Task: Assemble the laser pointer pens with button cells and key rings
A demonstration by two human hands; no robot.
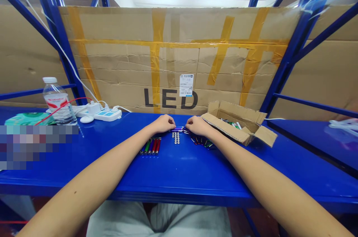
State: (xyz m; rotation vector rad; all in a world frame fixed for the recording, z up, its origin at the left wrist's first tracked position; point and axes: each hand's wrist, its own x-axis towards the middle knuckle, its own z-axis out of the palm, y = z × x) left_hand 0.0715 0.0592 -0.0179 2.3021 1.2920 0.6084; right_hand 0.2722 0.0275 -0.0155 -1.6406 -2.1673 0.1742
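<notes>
Both my hands meet over the middle of the blue shelf top (179, 170). My left hand (163, 123) and my right hand (197, 125) are closed, pinching the two ends of a small purple pen-shaped tube (179, 129) between them. Just below it lies a small cluster of silver button cells (176, 138). A row of several coloured tubes (151, 146) lies left of the cells, under my left wrist. Several more tubes (203, 142) lie in a loose heap under my right wrist.
An open cardboard box (237, 123) holding more tubes sits to the right. At the left stand a water bottle (57, 100), a white power strip (107, 114), a white mouse (86, 119) and a tissue pack (26, 118). A taped cardboard wall (173, 58) marked LED closes the back.
</notes>
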